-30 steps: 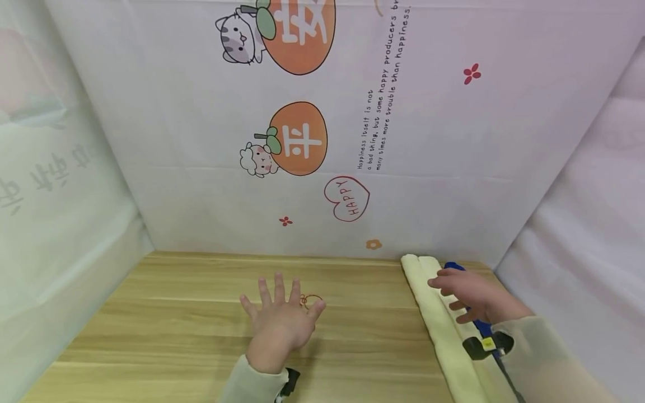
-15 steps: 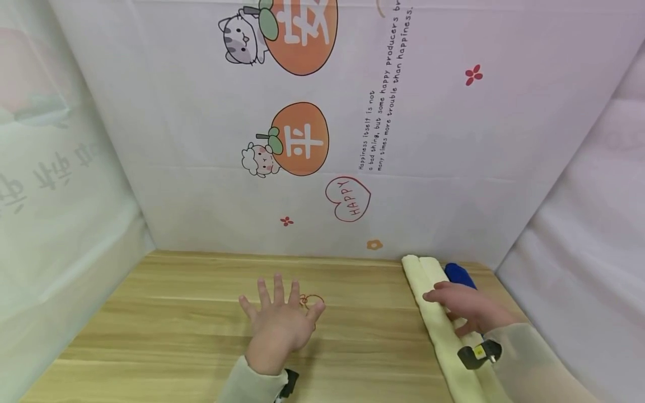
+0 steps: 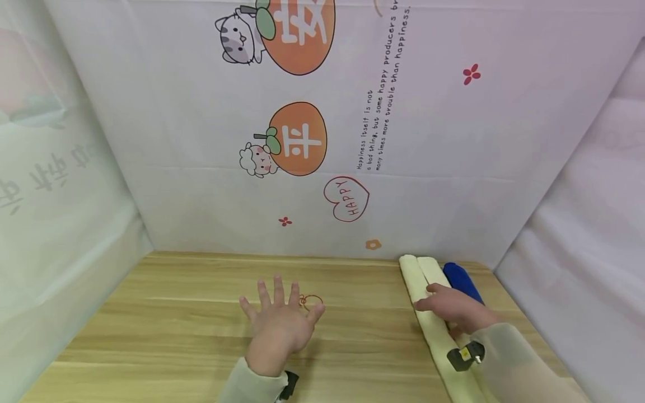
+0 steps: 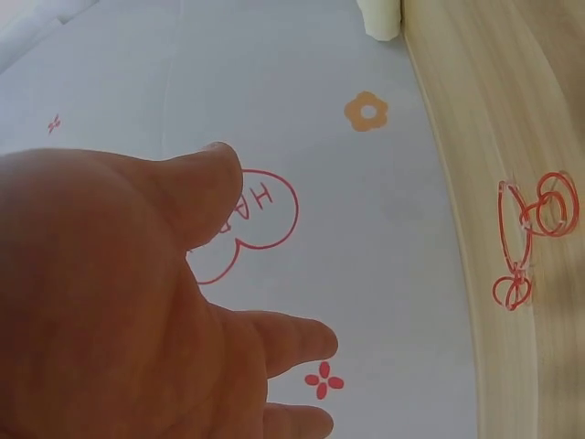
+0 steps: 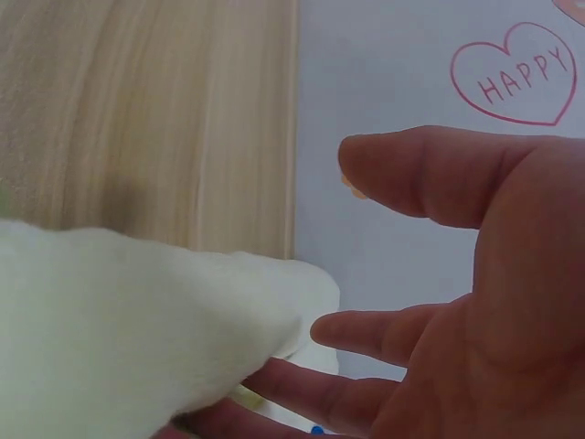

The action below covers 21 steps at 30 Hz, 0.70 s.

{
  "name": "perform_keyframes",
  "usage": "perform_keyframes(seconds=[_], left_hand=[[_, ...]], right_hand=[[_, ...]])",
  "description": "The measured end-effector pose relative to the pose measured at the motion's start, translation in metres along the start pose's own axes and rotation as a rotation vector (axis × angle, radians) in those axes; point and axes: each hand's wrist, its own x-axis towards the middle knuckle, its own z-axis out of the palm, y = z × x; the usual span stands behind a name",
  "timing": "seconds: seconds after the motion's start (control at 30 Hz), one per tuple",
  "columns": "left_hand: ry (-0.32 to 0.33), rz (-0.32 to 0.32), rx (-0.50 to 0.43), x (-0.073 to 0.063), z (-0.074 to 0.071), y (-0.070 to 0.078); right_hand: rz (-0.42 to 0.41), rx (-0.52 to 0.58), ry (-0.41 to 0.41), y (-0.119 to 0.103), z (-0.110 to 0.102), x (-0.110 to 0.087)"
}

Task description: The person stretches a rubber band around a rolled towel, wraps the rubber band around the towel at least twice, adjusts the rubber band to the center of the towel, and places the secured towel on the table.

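Cloth (image 3: 436, 338) of cream colour lies on the right part of the tabletop (image 3: 176, 313), rolled into two long ridges side by side, and its far end is near the white sheet (image 3: 201, 212) at the back. The right hand (image 3: 456, 308) is over this cloth, with its thumb and fingers parted. In the right wrist view the thumb is apart from the cloth, while the tips of the lower fingers go out of sight behind it; whether they press on it, I cannot tell. Just to the right of the cloth there is a blue roll (image 3: 461, 280), which the right hand partly covers.

The left hand (image 3: 279, 327) is over the middle of the tabletop, with all its fingers spread wide and its back turned up. Near its thumb, a thin red cord (image 4: 528, 224) lies in loops on the tabletop. Each wrist carries a black device (image 3: 458, 359) beside a pale sleeve (image 3: 519, 358). On the sheet are printed orange fruits, small animals, flowers and a red heart.
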Motion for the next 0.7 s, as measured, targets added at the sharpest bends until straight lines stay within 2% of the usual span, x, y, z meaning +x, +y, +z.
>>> perform_keyframes(seconds=[0.3,0.47,0.7], left_hand=[[-0.009,0.015,-0.009,-0.001,0.001,0.002],[-0.009,0.017,-0.014,0.000,0.001,0.003],[-0.009,0.015,-0.008,0.000,0.001,0.002]], right_hand=[[0.029,-0.020,-0.001,-0.001,0.006,0.006],[0.051,-0.001,0.003,-0.002,0.005,0.018],[-0.009,-0.161,0.066,-0.007,0.005,0.040]])
